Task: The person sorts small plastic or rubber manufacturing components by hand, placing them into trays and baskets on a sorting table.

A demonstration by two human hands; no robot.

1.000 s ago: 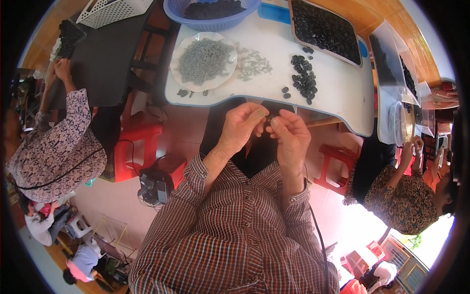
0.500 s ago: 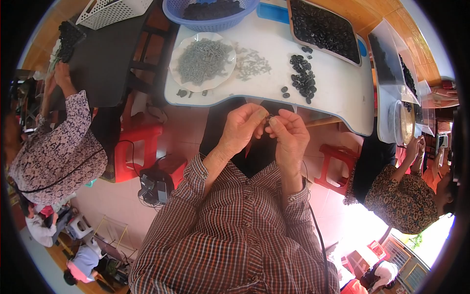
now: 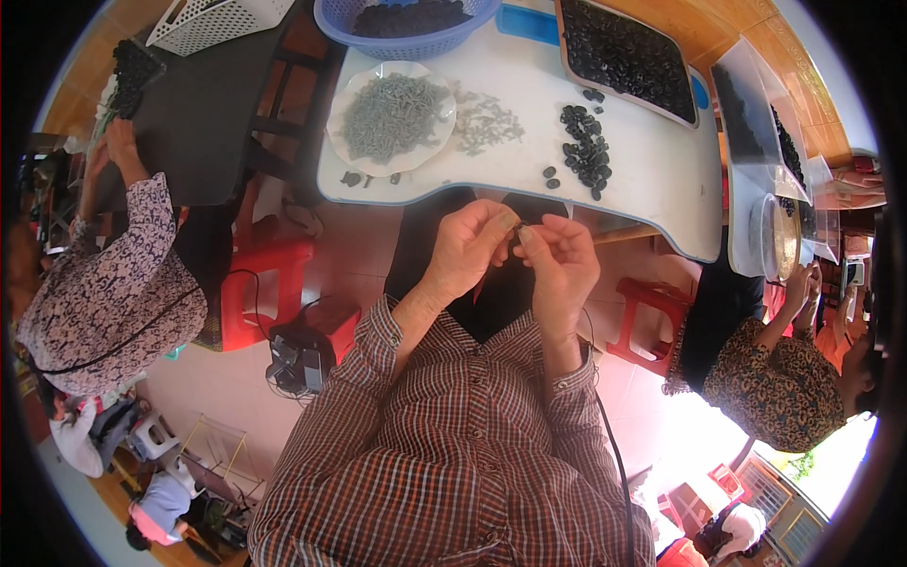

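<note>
In front of my chest, just off the near edge of the white table (image 3: 652, 180), my left hand (image 3: 472, 248) and my right hand (image 3: 562, 269) meet fingertip to fingertip. Between them they pinch a small dark piece (image 3: 520, 228), mostly covered by the fingers. It looks like the glossy black roundish pieces (image 3: 588, 151) scattered on the table beyond my right hand. Farther left stands a white scalloped plate (image 3: 336, 142) heaped with small grey-green slim pieces (image 3: 392, 118). More of these slim pieces (image 3: 487, 125) lie loose beside it.
A blue basket (image 3: 406, 45) of dark pieces and a tray (image 3: 694, 118) full of black pieces stand at the back. A dark table (image 3: 213, 113) is on the left, red stools (image 3: 652, 307) on both sides. People (image 3: 123, 274) sit working left and right.
My right fingers have shifted slightly around the dark piece, and the hand has moved a touch. My left hand stays nearly still. The things on the table look the same.
</note>
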